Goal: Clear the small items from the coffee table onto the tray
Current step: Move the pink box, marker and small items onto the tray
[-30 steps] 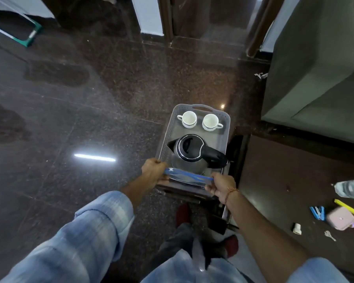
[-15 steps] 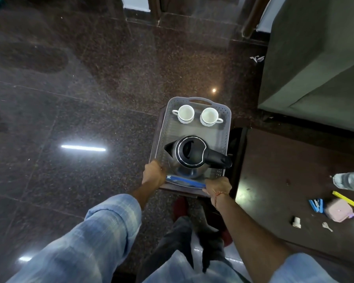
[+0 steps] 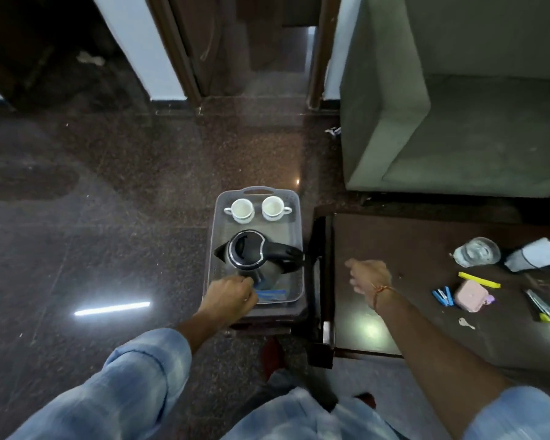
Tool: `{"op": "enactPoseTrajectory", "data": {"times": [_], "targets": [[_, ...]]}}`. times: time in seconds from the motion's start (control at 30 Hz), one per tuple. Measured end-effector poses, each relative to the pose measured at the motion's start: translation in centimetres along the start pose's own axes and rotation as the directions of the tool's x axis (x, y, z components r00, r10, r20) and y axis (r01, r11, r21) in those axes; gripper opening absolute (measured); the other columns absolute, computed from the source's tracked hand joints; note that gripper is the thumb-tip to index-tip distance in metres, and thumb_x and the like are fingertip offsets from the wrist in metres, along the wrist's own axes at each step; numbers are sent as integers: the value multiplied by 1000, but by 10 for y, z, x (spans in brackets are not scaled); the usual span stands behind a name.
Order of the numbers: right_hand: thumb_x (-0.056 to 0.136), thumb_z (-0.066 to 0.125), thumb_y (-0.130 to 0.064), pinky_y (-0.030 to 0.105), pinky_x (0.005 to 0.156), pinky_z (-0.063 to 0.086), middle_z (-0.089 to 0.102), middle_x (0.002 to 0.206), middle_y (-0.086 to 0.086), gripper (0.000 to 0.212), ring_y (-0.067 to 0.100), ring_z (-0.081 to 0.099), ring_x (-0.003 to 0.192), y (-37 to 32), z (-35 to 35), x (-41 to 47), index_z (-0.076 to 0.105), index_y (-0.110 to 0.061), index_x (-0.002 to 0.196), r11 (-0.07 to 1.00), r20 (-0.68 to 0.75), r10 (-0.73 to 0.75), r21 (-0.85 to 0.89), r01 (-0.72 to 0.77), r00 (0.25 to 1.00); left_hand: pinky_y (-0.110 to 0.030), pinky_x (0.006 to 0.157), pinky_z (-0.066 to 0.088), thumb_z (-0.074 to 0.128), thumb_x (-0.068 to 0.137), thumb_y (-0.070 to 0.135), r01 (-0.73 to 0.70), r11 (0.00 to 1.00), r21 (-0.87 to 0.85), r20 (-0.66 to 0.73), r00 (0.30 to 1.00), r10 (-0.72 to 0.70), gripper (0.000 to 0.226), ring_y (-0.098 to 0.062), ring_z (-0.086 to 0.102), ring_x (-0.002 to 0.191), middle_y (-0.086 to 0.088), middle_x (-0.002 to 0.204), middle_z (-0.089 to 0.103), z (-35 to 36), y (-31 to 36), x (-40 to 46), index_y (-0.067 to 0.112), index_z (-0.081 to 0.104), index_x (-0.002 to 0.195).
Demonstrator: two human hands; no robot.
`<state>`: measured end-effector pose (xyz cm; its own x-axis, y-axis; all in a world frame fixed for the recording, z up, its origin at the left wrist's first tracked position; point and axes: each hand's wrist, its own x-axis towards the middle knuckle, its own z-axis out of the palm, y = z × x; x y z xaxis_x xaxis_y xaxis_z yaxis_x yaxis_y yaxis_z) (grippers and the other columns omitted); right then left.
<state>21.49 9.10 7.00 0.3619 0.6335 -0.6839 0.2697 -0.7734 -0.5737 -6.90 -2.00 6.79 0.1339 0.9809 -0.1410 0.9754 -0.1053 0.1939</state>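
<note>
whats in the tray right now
Two white cups at the far end, a kettle, a blue item near the left hand. The kettle hides whatever lies beneath.

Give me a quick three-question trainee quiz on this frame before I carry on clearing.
1. True or false: the kettle stands on the tray.
2. How many white cups are on the tray?
3. Which hand is over the coffee table: A left hand, B right hand?

Key: 1 true; 2 two; 3 B.
</note>
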Motion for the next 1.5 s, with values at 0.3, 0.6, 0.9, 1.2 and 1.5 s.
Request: {"op": "enactPoseTrajectory", "data": {"times": [0.3,0.6,0.9,1.2,1.5], "targets": [[84,69,-29,17,82,43,73,106,5,23,24,64,108,37,-183,14,72,-14,100,944,-95,-288,-194,266,953,-38,77,50,59,87,44,-297,950,-100,-125,951,284,29,-23,56,91,-3,93,59,-33,202,97,16,60,94],[83,66,-18,34,91,47,70,111,19,28,34,63,110,95,-373,44,69,-3,107,893,-216,-407,-297,338,887,-41,101,41,61,85,51,-434,886,-164,-53,900,432,55,-25,49,118,-4,127,52,-23,408,151,17,53,127],[84,70,-17,28,104,38,62,130,16,47,29,57,122,114,-412,93,60,0,126,896,-140,-346,-342,282,928,-39,102,44,66,85,30,-438,889,-129,192,869,456,58,-24,45,127,-3,139,47,36,465,202,20,45,138],[70,82,-24,32,88,48,64,123,16,57,34,62,111,118,-381,162,62,-7,121,827,96,-314,-460,322,944,-40,108,38,62,85,17,-428,900,-86,426,801,421,65,-27,38,133,-7,147,43,110,454,239,16,37,145],[69,79,-44,41,105,41,36,148,14,104,33,40,131,160,-314,297,23,-12,151,393,363,-320,-790,471,875,-45,114,26,58,87,16,-536,834,129,481,769,420,74,-35,19,144,-2,157,24,238,454,275,14,20,151]]}}
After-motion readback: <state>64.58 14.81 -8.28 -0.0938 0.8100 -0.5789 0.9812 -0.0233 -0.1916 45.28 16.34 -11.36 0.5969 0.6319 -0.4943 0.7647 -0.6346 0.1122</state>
